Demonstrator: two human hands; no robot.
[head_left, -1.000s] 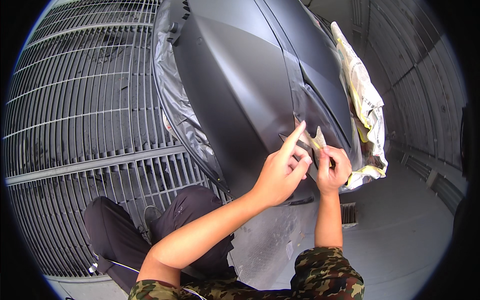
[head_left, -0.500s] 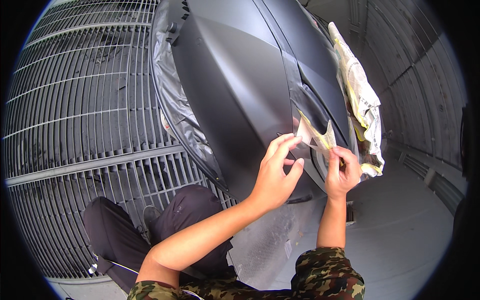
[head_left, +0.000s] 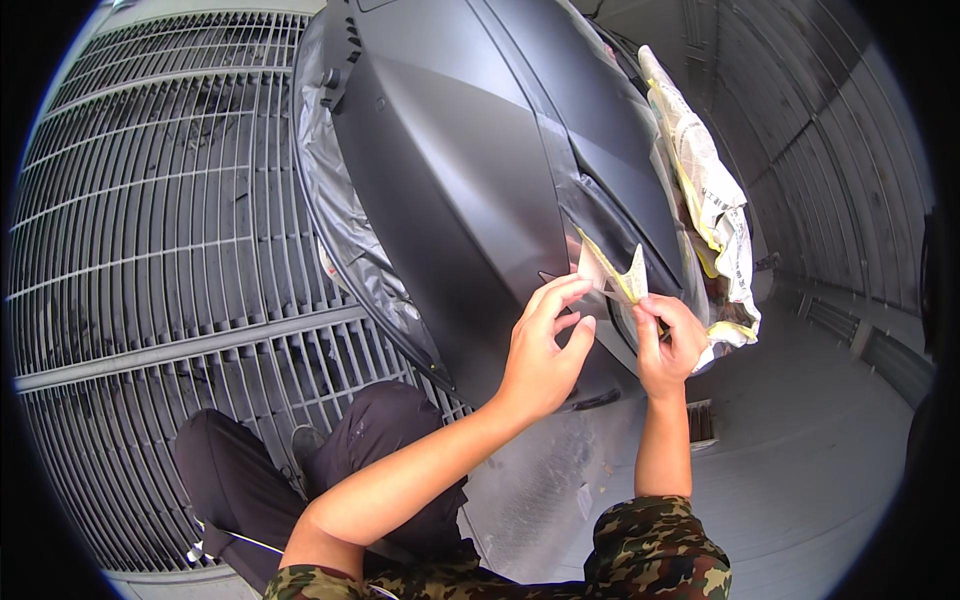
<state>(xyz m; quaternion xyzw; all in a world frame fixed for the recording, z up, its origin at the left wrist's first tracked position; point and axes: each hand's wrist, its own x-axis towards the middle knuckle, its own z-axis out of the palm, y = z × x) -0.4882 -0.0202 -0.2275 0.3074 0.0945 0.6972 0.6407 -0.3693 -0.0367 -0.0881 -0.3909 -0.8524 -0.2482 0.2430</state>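
Note:
A strip of masking paper (head_left: 632, 281) with yellow tape along its edge is lifted from the lower end of the dark matte car body panel (head_left: 440, 150). My right hand (head_left: 672, 340) pinches the strip's near end between thumb and fingers. Just left of it, my left hand (head_left: 548, 345) has its thumb apart from its bent fingers. Its fingertips rest at the panel edge, beside a pale exposed patch; whether they touch the paper I cannot tell. A shiny, light-coloured surface shows between the two hands, partly hidden by them.
Crumpled newsprint masking (head_left: 715, 195) with yellow tape hangs along the right side of the body. Silvery plastic sheeting (head_left: 350, 210) lines its left edge. A metal floor grating (head_left: 150, 220) lies at left; a ribbed grey wall (head_left: 830, 130) curves up at right. My bent knees are lower left.
The view has shifted a little, so the car body appears slightly further left. My right hand still pinches the strip, and my left hand keeps its place beside it.

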